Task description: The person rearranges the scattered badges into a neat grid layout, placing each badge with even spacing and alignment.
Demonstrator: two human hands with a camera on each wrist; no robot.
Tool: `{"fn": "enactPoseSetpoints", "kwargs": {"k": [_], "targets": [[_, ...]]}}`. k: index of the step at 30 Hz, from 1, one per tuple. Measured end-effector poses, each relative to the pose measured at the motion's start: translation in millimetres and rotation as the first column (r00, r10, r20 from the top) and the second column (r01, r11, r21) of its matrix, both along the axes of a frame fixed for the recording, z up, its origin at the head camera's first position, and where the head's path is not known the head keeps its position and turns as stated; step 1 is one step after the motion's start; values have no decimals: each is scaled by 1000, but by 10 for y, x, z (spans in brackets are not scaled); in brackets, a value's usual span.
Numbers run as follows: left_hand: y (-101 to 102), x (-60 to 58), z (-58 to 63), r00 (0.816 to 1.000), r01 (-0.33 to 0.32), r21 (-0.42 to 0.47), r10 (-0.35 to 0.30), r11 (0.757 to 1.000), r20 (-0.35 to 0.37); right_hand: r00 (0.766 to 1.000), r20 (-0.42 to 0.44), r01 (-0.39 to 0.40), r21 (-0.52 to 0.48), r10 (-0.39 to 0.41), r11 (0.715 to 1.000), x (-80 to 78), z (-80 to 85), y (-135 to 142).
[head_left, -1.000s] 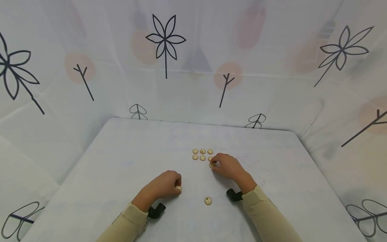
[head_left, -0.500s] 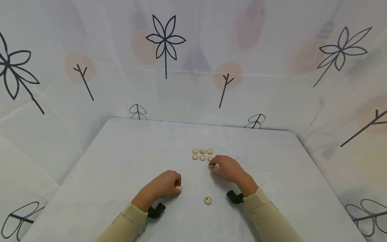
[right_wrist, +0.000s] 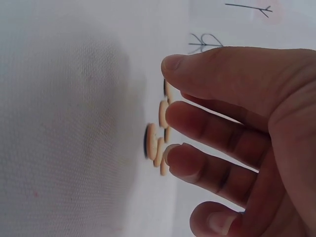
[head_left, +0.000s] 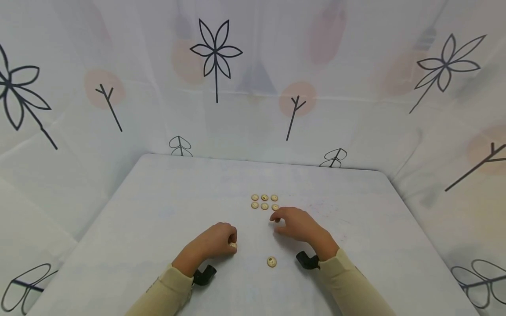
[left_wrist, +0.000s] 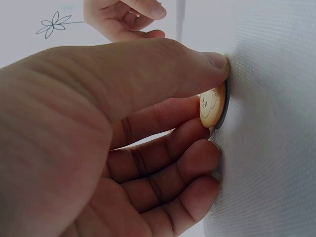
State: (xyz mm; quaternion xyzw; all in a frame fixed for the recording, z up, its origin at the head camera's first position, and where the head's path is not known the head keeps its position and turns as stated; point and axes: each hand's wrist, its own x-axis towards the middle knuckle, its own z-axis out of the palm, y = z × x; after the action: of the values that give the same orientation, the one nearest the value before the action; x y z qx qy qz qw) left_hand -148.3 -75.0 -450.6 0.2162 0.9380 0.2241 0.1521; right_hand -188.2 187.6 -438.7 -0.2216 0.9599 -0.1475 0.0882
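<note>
My left hand (head_left: 215, 240) pinches a small tan disc (left_wrist: 211, 109) with a cartoon face on it, on edge close to the white tabletop; the thumb covers its upper part. My right hand (head_left: 298, 224) hovers with parted, loosely bent fingers and nothing between them, just in front of the two rows of like discs (head_left: 264, 206). In the right wrist view, the nearest disc (right_wrist: 151, 141) lies beyond the fingertips, ahead of the others; fingers hide that spot in the head view. A single loose disc (head_left: 271, 262) lies nearer, between the two forearms.
The white table (head_left: 189, 188) ends at a white curtain (head_left: 253, 123) printed with flowers and trees, which also hangs along both sides. A black wrist camera (head_left: 204, 275) sits under the left wrist, another black camera (head_left: 307, 260) under the right.
My right hand has let go of the disc it pinched in front of the rows, parted its fingers and drawn slightly back. The left hand stays in place.
</note>
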Motion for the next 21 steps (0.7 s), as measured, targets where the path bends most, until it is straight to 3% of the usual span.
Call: {"fn": "enactPoseSetpoints", "kwargs": {"k": [21], "targets": [[-2, -4, -7, 1000, -2, 7, 2, 1000, 9, 992, 50, -116, -14, 117, 993, 117, 10, 11]]}}
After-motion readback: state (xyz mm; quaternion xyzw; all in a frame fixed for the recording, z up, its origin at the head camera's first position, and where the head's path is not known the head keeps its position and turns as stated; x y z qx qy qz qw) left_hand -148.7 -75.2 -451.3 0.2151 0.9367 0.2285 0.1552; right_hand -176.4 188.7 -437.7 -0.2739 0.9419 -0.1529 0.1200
